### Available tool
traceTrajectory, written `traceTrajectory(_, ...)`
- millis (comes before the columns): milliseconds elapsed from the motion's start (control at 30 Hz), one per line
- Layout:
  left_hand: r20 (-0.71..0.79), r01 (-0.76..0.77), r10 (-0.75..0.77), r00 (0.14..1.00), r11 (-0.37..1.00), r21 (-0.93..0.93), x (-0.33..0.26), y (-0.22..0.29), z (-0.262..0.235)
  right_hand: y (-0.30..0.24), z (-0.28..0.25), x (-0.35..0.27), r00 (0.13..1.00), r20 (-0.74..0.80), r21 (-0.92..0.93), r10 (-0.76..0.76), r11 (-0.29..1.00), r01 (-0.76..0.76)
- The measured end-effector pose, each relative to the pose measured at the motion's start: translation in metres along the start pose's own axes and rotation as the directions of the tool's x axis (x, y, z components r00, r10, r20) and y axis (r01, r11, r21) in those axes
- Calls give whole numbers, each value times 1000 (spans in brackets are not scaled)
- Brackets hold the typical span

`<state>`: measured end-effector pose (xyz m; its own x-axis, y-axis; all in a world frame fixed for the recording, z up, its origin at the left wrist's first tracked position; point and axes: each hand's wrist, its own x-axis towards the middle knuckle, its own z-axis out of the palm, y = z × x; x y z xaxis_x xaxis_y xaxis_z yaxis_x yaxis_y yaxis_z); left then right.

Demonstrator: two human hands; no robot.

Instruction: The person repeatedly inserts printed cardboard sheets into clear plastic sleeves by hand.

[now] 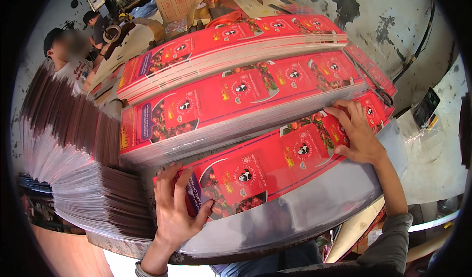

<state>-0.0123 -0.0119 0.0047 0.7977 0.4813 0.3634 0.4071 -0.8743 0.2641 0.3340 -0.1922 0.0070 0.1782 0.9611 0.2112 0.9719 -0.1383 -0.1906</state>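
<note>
Both hands press flat, fingers spread and clenching nothing, on the nearest stack of glossy red printed label sheets [275,166]: left hand [174,210] on its near-left end, right hand [356,132] far right.

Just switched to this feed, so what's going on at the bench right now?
A person presses both hands flat on the nearest stack of long red printed sheets: the left hand at its near end, the right hand at the far end. Two more red stacks lie behind it, and a fanned pile of dark-edged sheets sits to the left.
</note>
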Motion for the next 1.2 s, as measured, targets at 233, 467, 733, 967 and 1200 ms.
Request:
traceTrajectory(233,8,20,-20,1000,1000,18,1,0,1,5,4,2,991,-93,-20,-96,995,94)
traceTrajectory(467,6,29,-29,1000,999,24,0,1,1,4,7,6,972,-194,44,-129,989,140)
traceTrajectory(733,21,34,-34,999,999,28,1,1,0,1,11,6,963,-258,16,-83,996,90)
traceTrajectory(967,-43,-13,14,999,999,31,-1,0,-2,-1,14,10,924,-373,-67,-83,996,63)
traceTrajectory(1200,-58,-6,8,998,1000,27,2,4,2,2,10,0,907,-371,-161,-202,975,151)
